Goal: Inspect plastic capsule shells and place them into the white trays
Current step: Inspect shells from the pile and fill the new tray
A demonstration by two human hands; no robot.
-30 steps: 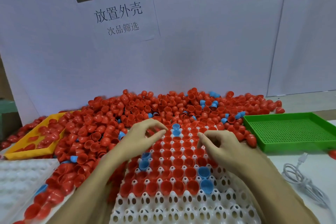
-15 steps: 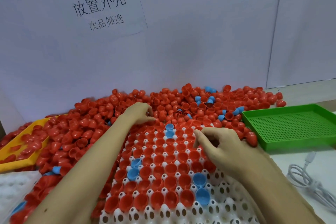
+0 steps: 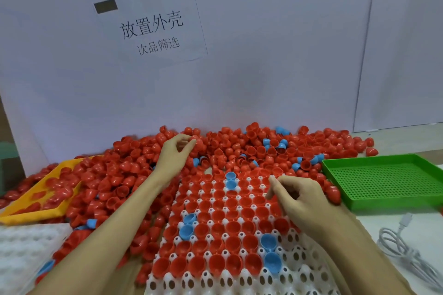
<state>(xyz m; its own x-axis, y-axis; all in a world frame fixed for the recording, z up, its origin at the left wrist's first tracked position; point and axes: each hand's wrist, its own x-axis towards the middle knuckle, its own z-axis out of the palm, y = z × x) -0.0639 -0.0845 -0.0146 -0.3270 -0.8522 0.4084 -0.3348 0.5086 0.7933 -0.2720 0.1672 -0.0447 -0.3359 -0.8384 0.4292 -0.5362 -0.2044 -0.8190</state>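
Your left hand point(image 3: 176, 154) reaches into the heap of loose shells point(image 3: 134, 175) beyond the far-left corner of the white tray point(image 3: 215, 280), and its thumb and forefinger pinch a red shell point(image 3: 197, 142) at the top of that heap. Your right hand point(image 3: 299, 198) rests over the right side of the white tray, its fingers curled with the forefinger point(image 3: 274, 181) stretched toward the tray's far rows; you cannot tell from here whether it grips a shell. The white tray lies in front of you with most of its far and middle pockets filled by red shells sitting mouth up, and a few blue shells point(image 3: 231, 179) seated among them: two at the far middle, two on the left, two nearer you on the right. The nearest rows of the tray show bare white pockets. A green tray point(image 3: 383, 179) sits just right of the white tray, and a white cable point(image 3: 405, 246) lies coiled nearer you on that side. Left of the white tray, a yellow tray point(image 3: 28, 213) holds more red shells, and a second white tray point(image 3: 21, 251) lies at the near left. Behind the heap, a paper sign point(image 3: 151, 28) hangs on the wall.
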